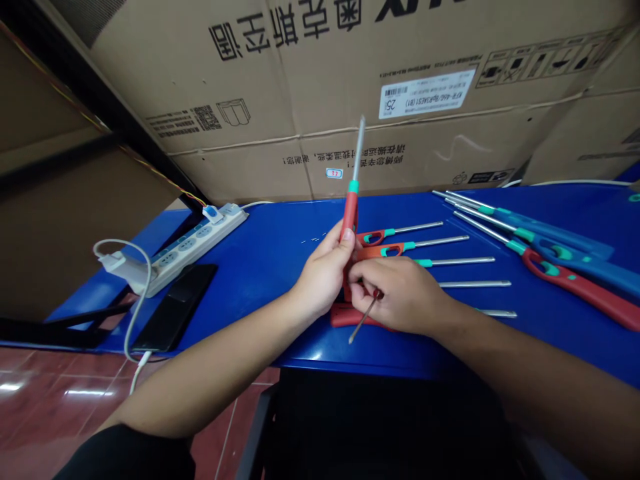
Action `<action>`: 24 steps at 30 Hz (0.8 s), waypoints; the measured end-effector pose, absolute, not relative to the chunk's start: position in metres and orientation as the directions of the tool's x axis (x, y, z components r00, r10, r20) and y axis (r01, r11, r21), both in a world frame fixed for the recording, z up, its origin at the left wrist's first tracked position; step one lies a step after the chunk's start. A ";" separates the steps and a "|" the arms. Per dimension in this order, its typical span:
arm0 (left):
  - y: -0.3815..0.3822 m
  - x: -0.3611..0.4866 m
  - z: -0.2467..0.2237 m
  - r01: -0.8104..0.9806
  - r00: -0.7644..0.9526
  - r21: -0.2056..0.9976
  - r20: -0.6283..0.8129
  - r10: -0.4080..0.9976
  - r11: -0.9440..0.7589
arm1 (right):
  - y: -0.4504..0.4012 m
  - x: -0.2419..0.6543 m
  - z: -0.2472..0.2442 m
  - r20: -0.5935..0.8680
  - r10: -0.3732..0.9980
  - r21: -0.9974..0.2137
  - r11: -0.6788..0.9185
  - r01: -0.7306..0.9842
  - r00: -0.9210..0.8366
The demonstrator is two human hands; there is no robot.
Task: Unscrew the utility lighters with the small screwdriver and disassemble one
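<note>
My left hand is wrapped round a red long-necked lighter, held upright with its metal tube pointing up. Against the lighter's lower part, my right hand is closed with a small screwdriver in it, the shaft pointing down and left. What the right fingertips touch on the lighter is hidden. Behind and beside the hands, several lighters lie in a row with tubes to the right, among them an orange one and a red one. Another red handle lies below the hands.
On the blue table, a power strip and a black phone with a white cable sit at the left. More lighters, blue and red, lie at the right. A large cardboard box stands behind.
</note>
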State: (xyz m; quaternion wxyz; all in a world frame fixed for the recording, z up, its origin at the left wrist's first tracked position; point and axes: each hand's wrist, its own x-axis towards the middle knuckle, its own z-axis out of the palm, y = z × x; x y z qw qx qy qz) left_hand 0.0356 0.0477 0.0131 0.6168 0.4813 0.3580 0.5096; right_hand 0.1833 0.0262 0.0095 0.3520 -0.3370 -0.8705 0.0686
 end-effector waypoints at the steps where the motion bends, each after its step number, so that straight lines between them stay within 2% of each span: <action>1: 0.048 0.036 0.014 -0.276 0.242 0.958 -0.010 0.970 0.079 | 0.026 0.185 0.008 0.570 0.579 -0.259 0.800 0.541 -0.583; 3: 0.049 0.036 0.015 -0.258 0.265 0.949 -0.109 0.958 0.179 | 0.026 0.188 0.007 0.560 0.491 -0.112 0.843 0.527 -0.667; 5: 0.052 0.035 0.016 -0.250 0.267 0.942 -0.153 0.951 0.222 | 0.023 0.192 0.009 0.571 0.437 -0.019 0.853 0.521 -0.695; 8: 0.061 0.029 0.020 -0.255 0.231 0.948 -0.133 0.964 0.192 | 0.025 0.196 0.017 0.556 0.416 0.020 0.859 0.512 -0.719; 9: 0.067 0.025 0.022 -0.261 0.195 0.952 -0.109 0.975 0.159 | 0.029 0.196 0.022 0.531 0.459 -0.022 0.848 0.530 -0.712; 11: 0.081 0.013 0.028 -0.275 0.078 0.960 -0.029 0.997 0.049 | 0.047 0.194 0.031 0.433 0.623 -0.198 0.771 0.605 -0.652; 13: 0.097 -0.003 0.033 -0.266 -0.071 0.958 0.090 0.993 -0.106 | 0.076 0.187 0.038 0.274 0.783 -0.409 0.620 0.669 -0.558; 14: 0.105 -0.012 0.035 -0.250 -0.139 0.953 0.137 0.981 -0.169 | 0.092 0.182 0.040 0.180 0.824 -0.469 0.552 0.690 -0.537; 19: 0.134 -0.050 0.038 -0.152 -0.378 0.919 0.287 0.880 -0.365 | 0.158 0.146 0.032 0.063 0.788 -0.470 0.565 0.678 -0.612; 24: 0.142 -0.065 0.036 -0.061 -0.474 0.931 0.290 0.831 -0.359 | 0.179 0.121 0.017 0.051 0.749 -0.467 0.603 0.647 -0.661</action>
